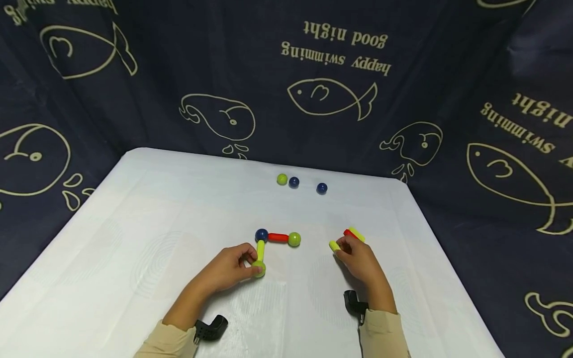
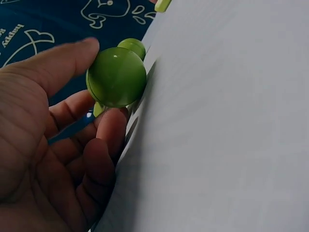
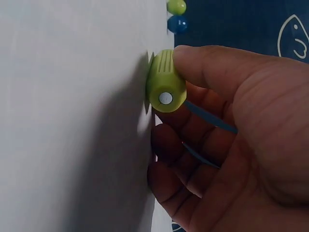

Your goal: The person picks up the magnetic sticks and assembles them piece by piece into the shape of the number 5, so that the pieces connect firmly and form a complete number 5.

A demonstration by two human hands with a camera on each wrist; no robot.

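Head view: my left hand point(image 1: 234, 264) pinches a joined L point(image 1: 261, 235), my right hand point(image 1: 359, 256) a rod point(image 1: 334, 246); three balls point(image 1: 294, 182) lie unused.

White table point(image 1: 188, 204), its far corners rounded, bordered behind and at both sides by dark blue cloth point(image 1: 264, 54) bearing pale fish point(image 1: 333, 97), whales point(image 1: 224, 117) and inverted lettering point(image 1: 335, 58).

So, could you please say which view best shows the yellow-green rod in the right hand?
The right wrist view: the rod appears largest there, its grooves and end clear. The head view has it small, partly covered by the right hand; the left wrist view, perhaps a tip at the top edge.
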